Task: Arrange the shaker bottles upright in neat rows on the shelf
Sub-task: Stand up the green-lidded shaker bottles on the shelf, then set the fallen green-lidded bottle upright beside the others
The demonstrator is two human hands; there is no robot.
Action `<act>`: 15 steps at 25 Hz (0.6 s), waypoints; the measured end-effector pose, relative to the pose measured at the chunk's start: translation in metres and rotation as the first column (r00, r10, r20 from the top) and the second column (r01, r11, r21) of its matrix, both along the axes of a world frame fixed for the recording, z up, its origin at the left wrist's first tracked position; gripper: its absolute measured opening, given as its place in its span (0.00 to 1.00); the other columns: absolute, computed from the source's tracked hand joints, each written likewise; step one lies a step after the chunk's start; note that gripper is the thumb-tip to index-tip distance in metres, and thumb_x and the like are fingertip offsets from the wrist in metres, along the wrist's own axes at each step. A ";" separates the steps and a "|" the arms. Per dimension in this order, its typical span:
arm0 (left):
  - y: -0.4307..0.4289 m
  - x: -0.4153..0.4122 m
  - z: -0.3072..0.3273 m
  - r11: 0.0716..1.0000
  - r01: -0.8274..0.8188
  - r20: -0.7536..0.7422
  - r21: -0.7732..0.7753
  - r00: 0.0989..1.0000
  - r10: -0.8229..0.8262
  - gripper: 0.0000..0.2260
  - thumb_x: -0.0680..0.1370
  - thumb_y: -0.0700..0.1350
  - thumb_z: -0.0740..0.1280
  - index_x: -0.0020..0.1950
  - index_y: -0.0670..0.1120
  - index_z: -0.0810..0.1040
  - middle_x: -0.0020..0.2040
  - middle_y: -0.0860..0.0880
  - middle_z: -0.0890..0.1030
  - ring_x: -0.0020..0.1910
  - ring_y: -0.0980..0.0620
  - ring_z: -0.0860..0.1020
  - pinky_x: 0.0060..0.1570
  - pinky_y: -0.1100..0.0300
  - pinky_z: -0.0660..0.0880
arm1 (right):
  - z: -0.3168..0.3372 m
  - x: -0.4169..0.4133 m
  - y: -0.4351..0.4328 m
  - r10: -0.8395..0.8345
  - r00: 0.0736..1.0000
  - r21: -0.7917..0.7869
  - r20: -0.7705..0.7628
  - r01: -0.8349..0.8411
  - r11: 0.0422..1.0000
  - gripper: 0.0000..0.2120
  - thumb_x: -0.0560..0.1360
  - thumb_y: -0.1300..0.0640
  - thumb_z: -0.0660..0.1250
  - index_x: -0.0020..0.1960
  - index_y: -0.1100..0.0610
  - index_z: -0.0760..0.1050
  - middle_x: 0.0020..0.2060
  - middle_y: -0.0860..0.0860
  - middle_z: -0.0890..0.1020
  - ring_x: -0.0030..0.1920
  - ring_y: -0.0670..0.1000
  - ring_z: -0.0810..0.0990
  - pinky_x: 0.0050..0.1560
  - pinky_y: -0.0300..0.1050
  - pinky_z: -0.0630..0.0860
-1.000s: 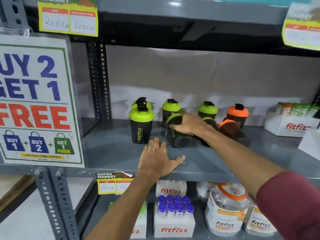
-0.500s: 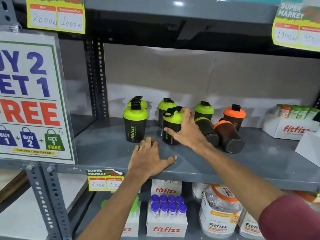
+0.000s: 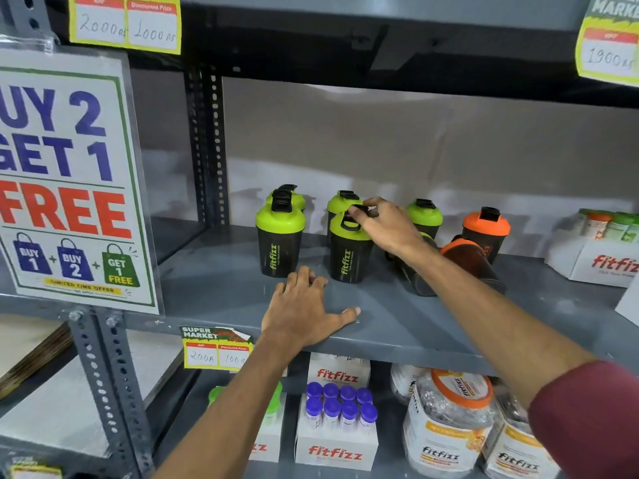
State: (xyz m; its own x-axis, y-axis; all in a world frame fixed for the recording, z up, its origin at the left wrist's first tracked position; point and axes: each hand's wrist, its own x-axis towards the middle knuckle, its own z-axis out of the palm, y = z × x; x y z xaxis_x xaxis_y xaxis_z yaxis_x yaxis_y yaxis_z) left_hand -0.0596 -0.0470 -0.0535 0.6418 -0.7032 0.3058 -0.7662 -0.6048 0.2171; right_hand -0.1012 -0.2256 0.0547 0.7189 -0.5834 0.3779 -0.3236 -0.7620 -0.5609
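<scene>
Green-lidded black plastic shaker bottle (image 3: 350, 252), lying tilted a second ago, now stands upright on the grey metal shelf (image 3: 397, 316), front row. The right hand (image 3: 387, 224) pinches its black cap (glossy, cylindrical body); the left hand (image 3: 304, 312) rests flat, holding nothing. Two bottles lie fallen beside.

I count six green-lidded shakers (image 3: 280, 236), two orange-lidded shakers (image 3: 485, 226), eight purple-capped tubes (image 3: 340, 404), three price tags (image 3: 125, 24).
</scene>
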 end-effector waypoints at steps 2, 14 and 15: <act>-0.001 0.001 0.000 1.000 0.001 -0.003 0.000 1.000 -0.001 0.40 0.72 0.75 0.58 0.74 0.49 0.69 0.69 0.47 0.67 0.70 0.46 0.66 0.71 0.48 0.63 | -0.002 0.002 -0.001 0.016 1.000 0.031 0.009 -0.017 0.999 0.31 0.75 0.33 0.58 0.70 0.51 0.73 0.63 0.55 0.83 0.67 0.59 0.77 0.67 0.54 0.72; -0.008 -0.031 0.002 0.999 -0.032 0.004 -0.037 0.999 0.032 0.36 0.74 0.72 0.61 0.72 0.49 0.73 0.65 0.46 0.69 0.67 0.44 0.66 0.68 0.48 0.66 | 0.005 -0.054 -0.035 -0.134 0.991 -0.223 0.019 0.135 0.965 0.30 0.82 0.41 0.55 0.75 0.60 0.66 0.69 0.62 0.68 0.72 0.65 0.66 0.70 0.58 0.67; -0.017 -0.042 0.000 1.000 -0.019 0.016 -0.023 1.000 0.019 0.35 0.74 0.72 0.61 0.72 0.49 0.72 0.66 0.45 0.68 0.68 0.44 0.65 0.68 0.47 0.65 | 0.004 -0.059 -0.041 -0.171 0.985 -0.260 -0.033 0.157 0.953 0.30 0.81 0.40 0.57 0.74 0.61 0.67 0.68 0.63 0.69 0.70 0.65 0.67 0.67 0.59 0.69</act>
